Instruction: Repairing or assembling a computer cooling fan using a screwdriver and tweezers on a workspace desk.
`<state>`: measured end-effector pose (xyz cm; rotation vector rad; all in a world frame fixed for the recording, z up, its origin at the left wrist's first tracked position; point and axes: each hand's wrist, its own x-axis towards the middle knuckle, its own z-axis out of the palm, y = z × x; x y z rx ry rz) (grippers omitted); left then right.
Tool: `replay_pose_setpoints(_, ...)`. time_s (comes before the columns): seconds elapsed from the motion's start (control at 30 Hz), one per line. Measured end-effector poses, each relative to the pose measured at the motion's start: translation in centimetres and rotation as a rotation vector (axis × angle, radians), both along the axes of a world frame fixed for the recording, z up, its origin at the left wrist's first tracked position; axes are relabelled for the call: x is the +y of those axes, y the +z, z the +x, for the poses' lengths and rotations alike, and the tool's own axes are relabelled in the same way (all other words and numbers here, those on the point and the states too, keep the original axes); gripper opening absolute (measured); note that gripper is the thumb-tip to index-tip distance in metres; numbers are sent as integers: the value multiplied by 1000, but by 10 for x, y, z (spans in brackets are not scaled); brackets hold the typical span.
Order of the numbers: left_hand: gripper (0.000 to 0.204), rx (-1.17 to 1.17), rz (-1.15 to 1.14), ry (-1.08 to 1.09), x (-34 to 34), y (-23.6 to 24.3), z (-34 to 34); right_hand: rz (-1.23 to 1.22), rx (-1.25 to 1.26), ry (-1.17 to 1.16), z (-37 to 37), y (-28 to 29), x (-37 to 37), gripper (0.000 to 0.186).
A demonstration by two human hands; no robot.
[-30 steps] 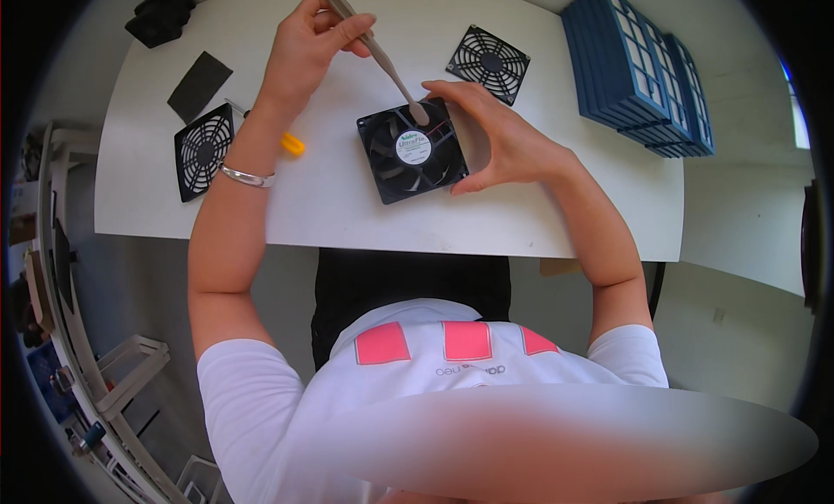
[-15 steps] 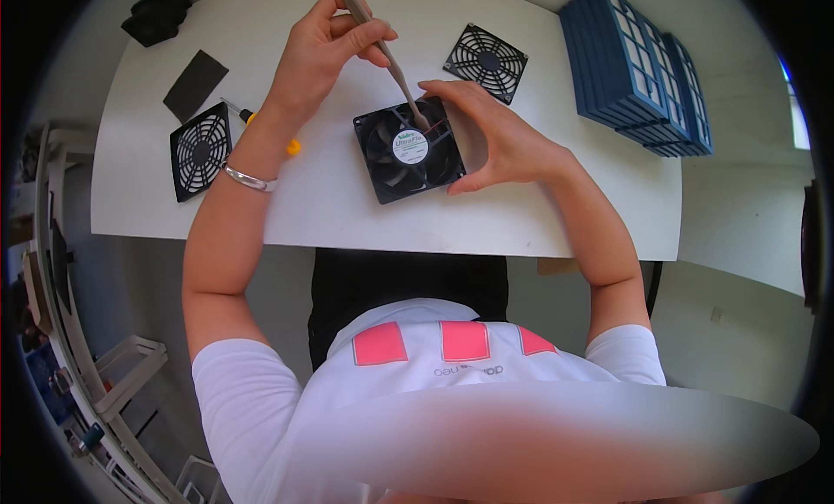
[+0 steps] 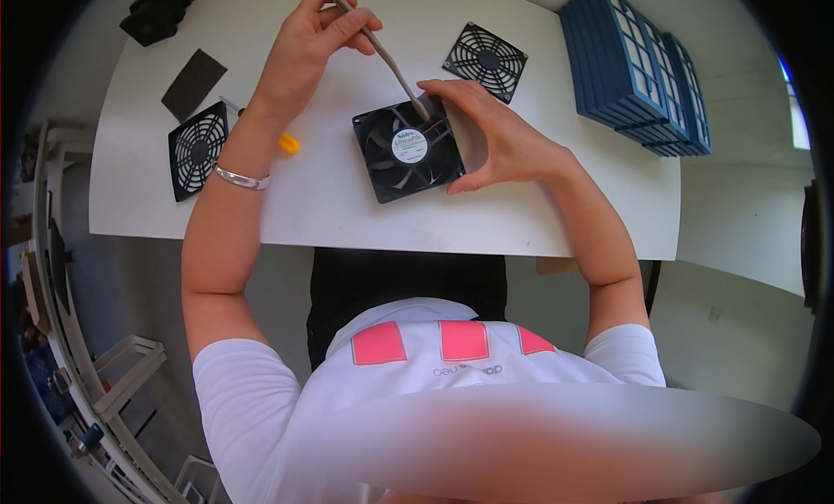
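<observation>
A square black cooling fan (image 3: 382, 161) with a round pale label lies face up on the white table. My right hand (image 3: 499, 139) grips it along the right side, fingers at the far corner and thumb at the near one. Held above and left of the fan, my left hand (image 3: 326, 35) is closed round the grey handle of a slim brush (image 3: 382, 54). The brush slants down to the right, its tip inside the fan's frame near the far right corner. Beneath my left forearm, a yellow-handled screwdriver (image 3: 289, 143) is partly hidden.
One black fan grille (image 3: 198, 152) and a dark flat filter pad (image 3: 193, 85) lie at the left. Another grille (image 3: 488, 61) lies beyond my right hand. Stacked blue frames (image 3: 621, 69) stand at the far right; black parts (image 3: 155, 13) sit at the far left corner.
My left hand has shifted slightly left and away from me, tilting the brush handle further left. The brush tip has moved a little within the fan. My right hand and the fan stay nearly still.
</observation>
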<state>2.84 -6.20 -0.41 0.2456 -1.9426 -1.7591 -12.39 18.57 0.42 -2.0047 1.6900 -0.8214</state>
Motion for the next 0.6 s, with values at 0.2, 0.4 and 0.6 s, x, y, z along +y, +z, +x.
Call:
replay_pose_setpoints(0.2, 21, 6, -72, -79, 22, 7, -3, 12, -21, -1, -1, 0, 0, 107)
replay_pose_setpoints(0.4, 21, 74, 6, 51, -7, -3, -4, 11, 2, 1, -1, 1, 1, 105)
replay_pose_setpoints(0.6, 20, 40, -170, 91, 0, 5, 0, -5, 7, 7, -1, 0, 0, 103)
